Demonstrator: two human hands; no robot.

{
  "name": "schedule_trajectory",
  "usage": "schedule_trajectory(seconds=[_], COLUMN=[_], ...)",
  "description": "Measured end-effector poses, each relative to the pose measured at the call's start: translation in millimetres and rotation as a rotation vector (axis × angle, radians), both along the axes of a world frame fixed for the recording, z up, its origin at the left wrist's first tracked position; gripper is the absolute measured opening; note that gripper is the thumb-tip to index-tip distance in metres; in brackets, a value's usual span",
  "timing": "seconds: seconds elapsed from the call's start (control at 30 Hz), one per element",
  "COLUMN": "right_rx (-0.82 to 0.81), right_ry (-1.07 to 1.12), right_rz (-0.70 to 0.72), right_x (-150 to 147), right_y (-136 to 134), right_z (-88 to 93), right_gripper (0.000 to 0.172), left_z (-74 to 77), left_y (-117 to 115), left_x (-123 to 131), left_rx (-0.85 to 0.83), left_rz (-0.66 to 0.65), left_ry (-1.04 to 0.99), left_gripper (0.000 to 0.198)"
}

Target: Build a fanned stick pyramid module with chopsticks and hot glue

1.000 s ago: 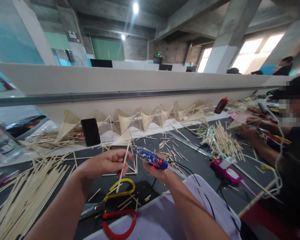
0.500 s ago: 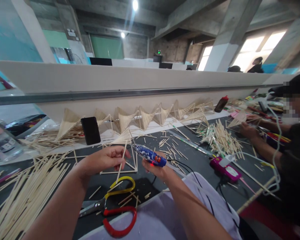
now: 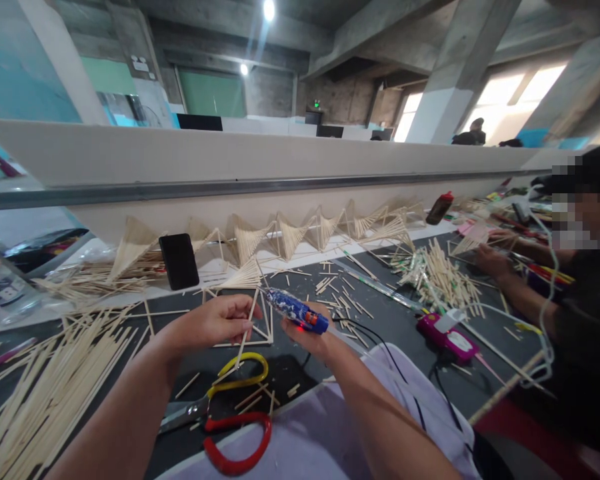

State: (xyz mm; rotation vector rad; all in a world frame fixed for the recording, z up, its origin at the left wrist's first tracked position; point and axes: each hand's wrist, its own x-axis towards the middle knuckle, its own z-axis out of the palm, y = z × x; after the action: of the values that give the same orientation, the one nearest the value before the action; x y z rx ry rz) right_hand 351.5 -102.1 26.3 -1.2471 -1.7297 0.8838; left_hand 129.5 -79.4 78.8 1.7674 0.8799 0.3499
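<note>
My left hand pinches a thin wooden stick that slants upward between thumb and fingers. A blue hot glue gun is gripped in my right hand, its nozzle close to the stick's upper end; whether they touch I cannot tell. Behind and below the hands lies a frame of glued sticks, partly hidden by my left hand, with a fan of sticks at its back. Scissors with one yellow and one red handle rest on the dark table in front of me.
Loose long sticks cover the left side. A black phone leans near twisted stick models along the partition. Short stick pieces and a magenta power strip lie to the right, where another person's hand works.
The view has shifted very slightly. My left hand and the stick have moved a little toward the glue gun's nozzle; both hands keep their hold.
</note>
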Motion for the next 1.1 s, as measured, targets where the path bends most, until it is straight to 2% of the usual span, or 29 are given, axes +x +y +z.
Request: schedule_trajectory(seconds=[0.17, 0.4, 0.73, 0.9, 1.1], right_rx=[0.029, 0.145, 0.145, 0.116, 0.163], right_ry=[0.003, -0.104, -0.082, -0.074, -0.103], right_rz=[-0.026, -0.06, -0.079, -0.081, -0.091], right_x=[-0.4, -1.9, -4.7, -7.3, -6.5], right_y=[0.8, 5.8, 7.4, 5.9, 7.3], right_z=[-3.2, -5.4, -10.1, -7.3, -8.7], right_gripper=[0.019, 0.02, 0.022, 0.023, 0.022], left_z=[3.2, 1.7, 5.2, 3.9, 2.1], left_y=[-1.3, -1.2, -2.9, -1.2, 0.5], left_x=[2.5, 3.3, 5.8, 6.4, 5.4], left_rx=[0.011, 0.017, -0.012, -0.022, -0.077], left_rz=[0.038, 0.06, 0.086, 0.053, -0.006], left_ry=[0.014, 0.001, -0.01, -0.028, -0.105], left_gripper=[0.02, 0.021, 0.021, 0.021, 0.021])
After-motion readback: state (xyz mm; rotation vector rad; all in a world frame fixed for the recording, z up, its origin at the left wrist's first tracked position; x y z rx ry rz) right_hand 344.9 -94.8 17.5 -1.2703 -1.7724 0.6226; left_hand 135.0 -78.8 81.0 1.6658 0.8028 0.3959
